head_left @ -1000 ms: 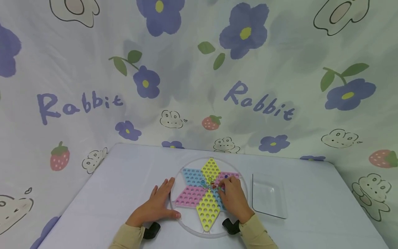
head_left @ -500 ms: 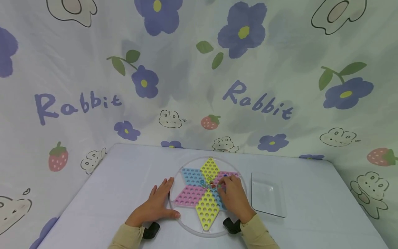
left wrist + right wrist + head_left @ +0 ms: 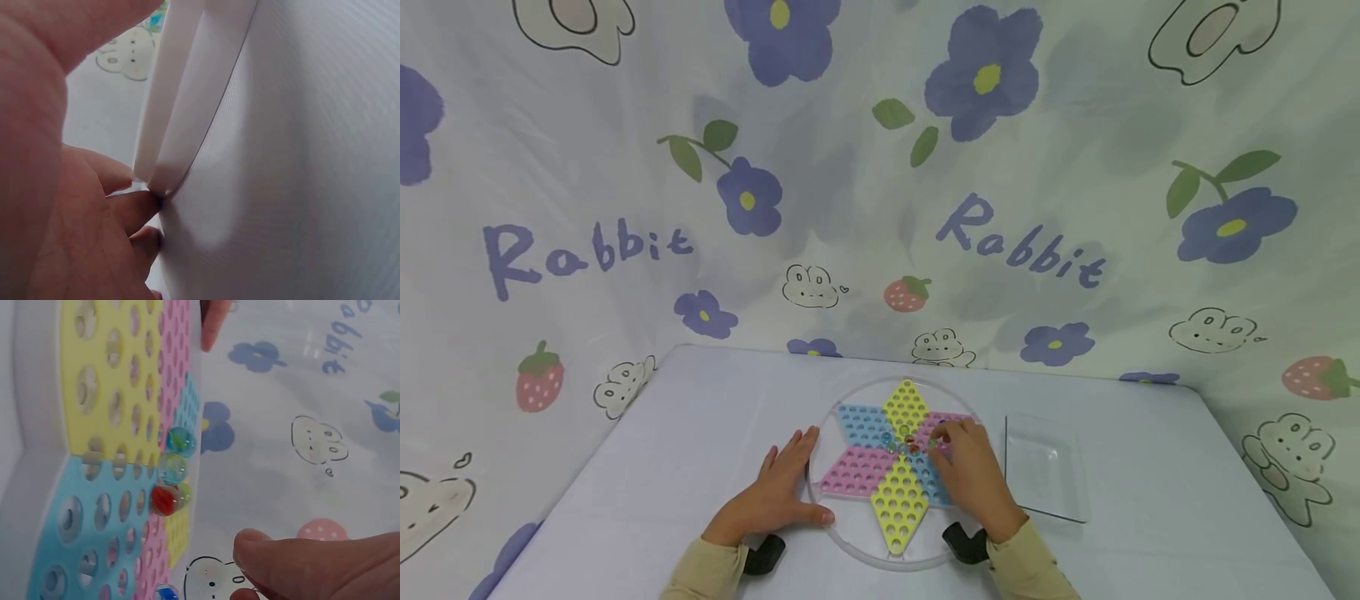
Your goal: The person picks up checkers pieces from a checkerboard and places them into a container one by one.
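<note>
A round Chinese checkers board (image 3: 850, 535) with a yellow, pink and blue star of holes lies on the white table. My left hand (image 3: 767, 500) rests at its left edge, fingers spread, thumb on the rim; in the left wrist view fingertips (image 3: 147, 206) touch the rim's side (image 3: 187, 106). Over the right of the star, my right hand (image 3: 973, 479) pinches a small greenish marble (image 3: 934, 442), mostly hidden by the fingers. Several glass marbles sit around the centre, among them a red marble (image 3: 165, 500), a clear marble (image 3: 173, 469) and a blue-green marble (image 3: 181, 442).
A clear shallow plastic tray (image 3: 1045, 467) stands right of the board. Black wrist-worn pieces (image 3: 966, 543) show by both cuffs. A printed cloth backdrop (image 3: 880, 208) rises behind the table's far edge.
My right hand has shifted slightly to the right, and the greenish marble at its fingertips shows more clearly. The left hand keeps its place on the board's rim.
</note>
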`<state>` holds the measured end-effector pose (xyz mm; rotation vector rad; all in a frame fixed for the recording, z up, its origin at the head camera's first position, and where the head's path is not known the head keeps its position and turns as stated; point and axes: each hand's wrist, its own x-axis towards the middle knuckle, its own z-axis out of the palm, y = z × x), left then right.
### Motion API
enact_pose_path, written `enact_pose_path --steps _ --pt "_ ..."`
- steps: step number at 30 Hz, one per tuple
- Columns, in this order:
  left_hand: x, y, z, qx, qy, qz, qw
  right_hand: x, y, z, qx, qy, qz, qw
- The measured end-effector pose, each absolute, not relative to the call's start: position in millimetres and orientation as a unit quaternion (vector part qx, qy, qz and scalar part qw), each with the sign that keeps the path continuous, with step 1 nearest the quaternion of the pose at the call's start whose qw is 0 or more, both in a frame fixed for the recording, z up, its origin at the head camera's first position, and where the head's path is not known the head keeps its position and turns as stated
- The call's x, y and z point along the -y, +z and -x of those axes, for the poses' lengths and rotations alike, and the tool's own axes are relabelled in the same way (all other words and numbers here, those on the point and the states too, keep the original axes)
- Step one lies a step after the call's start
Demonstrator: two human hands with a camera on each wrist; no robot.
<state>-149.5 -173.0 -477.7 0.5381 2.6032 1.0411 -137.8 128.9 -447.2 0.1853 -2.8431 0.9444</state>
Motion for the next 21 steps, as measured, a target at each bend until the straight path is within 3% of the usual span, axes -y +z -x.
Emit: enact_pose_path --steps 21 --pt "174 -477 149 -0.901 0.361 -0.188 0.147 -145 -429 133 0.937 0.336 -0.048 0.080"
